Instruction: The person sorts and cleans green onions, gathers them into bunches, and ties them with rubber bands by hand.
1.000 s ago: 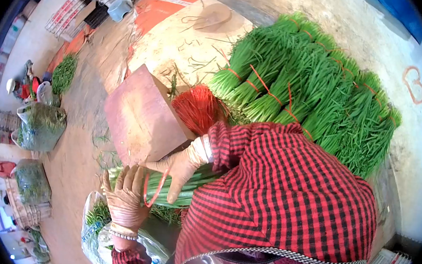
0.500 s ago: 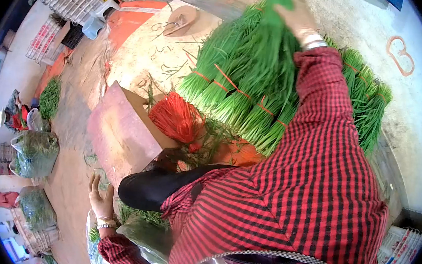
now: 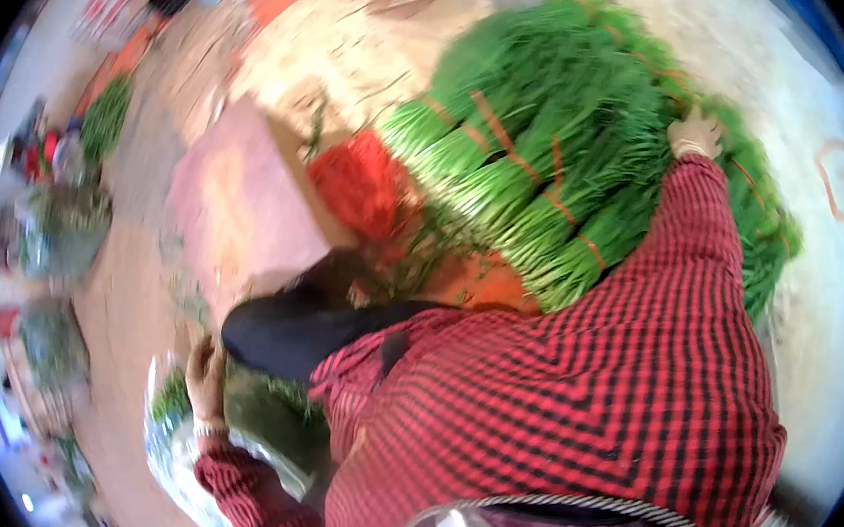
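Tied bunches of chives (image 3: 519, 187) lie side by side in a big heap, pale stalks towards me, with orange-red ties round them. My right hand (image 3: 694, 135) is at the heap's right side, fingers apart on the green leaves, with no separate bunch visible in it. Low on the left, my left hand (image 3: 206, 377) hovers near a clear plastic bag (image 3: 175, 453) with greens in it. Its fingers are stretched out and nothing shows in them. A pinkish box-like block (image 3: 242, 203) stands in front of my knee.
A bundle of red ties (image 3: 357, 183) lies between the block and the chives. Loose trimmings (image 3: 434, 244) are scattered nearby. Farther left are filled bags (image 3: 63, 232) and a pile of greens (image 3: 105, 117). A pale wall (image 3: 821, 288) runs along the right.
My right hand has let go of the bunch it held above the heap and moved right and down onto the leaves. My left hand's fingers are closer together. The view has shifted.
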Demonstrator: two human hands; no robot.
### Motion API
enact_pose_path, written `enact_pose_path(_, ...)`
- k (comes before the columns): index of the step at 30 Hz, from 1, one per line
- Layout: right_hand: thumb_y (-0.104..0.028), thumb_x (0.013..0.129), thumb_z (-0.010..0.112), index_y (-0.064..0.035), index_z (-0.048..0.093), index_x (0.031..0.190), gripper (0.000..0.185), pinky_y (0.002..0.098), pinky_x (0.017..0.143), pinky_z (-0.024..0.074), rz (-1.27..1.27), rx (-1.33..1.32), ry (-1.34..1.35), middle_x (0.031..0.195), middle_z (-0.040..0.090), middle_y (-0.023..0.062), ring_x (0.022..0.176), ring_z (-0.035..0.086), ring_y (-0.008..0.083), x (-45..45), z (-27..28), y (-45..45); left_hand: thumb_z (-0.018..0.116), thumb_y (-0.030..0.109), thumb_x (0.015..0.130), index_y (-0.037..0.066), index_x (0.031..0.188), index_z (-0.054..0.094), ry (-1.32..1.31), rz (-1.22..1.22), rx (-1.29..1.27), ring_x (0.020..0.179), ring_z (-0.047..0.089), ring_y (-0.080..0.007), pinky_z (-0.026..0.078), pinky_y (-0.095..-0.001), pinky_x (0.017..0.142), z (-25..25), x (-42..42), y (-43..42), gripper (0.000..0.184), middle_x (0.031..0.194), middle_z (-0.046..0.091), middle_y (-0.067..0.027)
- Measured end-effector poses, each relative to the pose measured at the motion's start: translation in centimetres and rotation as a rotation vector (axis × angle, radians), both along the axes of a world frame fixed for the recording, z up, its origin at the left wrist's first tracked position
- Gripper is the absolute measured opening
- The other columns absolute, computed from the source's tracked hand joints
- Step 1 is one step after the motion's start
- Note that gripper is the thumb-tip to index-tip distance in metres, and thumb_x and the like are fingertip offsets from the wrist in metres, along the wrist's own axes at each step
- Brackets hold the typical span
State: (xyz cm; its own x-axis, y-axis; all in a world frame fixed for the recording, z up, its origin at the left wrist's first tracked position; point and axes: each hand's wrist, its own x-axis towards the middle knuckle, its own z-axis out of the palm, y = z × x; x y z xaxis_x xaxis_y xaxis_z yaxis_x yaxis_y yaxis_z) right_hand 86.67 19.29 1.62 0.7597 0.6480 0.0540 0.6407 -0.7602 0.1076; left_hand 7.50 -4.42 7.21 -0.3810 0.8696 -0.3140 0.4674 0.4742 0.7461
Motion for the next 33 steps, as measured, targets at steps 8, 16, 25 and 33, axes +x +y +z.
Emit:
enact_pose_path(8, -0.023, 0.089, 0.054, -0.0033, 0.058, 0.119, 0.036, 0.0393, 0.105, 0.0384, 1.390, 0.511, 0.611, 0.124, 0.056, 0.0170, 0.120, 0.052, 0.0308, -34.0, -2.2, 9.2, 0.069, 0.015, 0.089, 0.002, 0.132, 0.053, -0.241, 0.194, 0.103, 0.113, 0.054, -0.0156, 0.042, -0.0286, 0.099, 1.4, -0.8, -4.8, 0.048, 0.128, 0.057, -0.0072)
enact_pose_path(16, -0.022, 0.092, 0.064, -0.0035, 0.036, 0.141, 0.059, 0.0357, 0.073, 0.0585, -0.093, -0.468, 1.454, 0.126, 0.052, 0.0162, 0.092, 0.060, 0.0264, -47.7, -20.5, 3.8, 0.065, 0.008, 0.091, 0.001, 0.130, 0.055, -0.272, 0.326, 0.017, 0.118, 0.056, -0.0210, 0.043, -0.0322, 0.101, 1.7, -1.7, -7.2, 0.041, 0.129, 0.059, -0.0113)
enact_pose_path(25, -0.026, 0.097, 0.055, -0.0041, 0.065, 0.100, 0.024, 0.0237, 0.052, 0.0444, 0.843, -0.458, 1.728, 0.065, 0.059, 0.0004, 0.055, 0.055, 0.0093, -46.8, -11.3, -0.5, 0.067, 0.005, 0.079, 0.002, 0.121, 0.061, 0.115, -0.528, 0.337, 0.110, 0.060, -0.0291, 0.045, -0.0365, 0.096, 0.0, 7.9, 14.7, 0.042, 0.120, 0.063, -0.0162)
enact_pose_path(33, -0.021, 0.092, 0.055, -0.0020, 0.066, 0.103, 0.024, 0.0320, 0.077, 0.0496, 1.316, -0.446, 1.254, 0.095, 0.069, 0.0134, 0.085, 0.066, 0.0239, -45.5, -4.6, 0.3, 0.059, 0.030, 0.084, 0.013, 0.087, 0.072, 0.349, -0.727, -0.085, 0.082, 0.069, -0.0299, 0.052, -0.0451, 0.077, -7.3, 15.9, 17.6, 0.021, 0.079, 0.070, -0.0135)
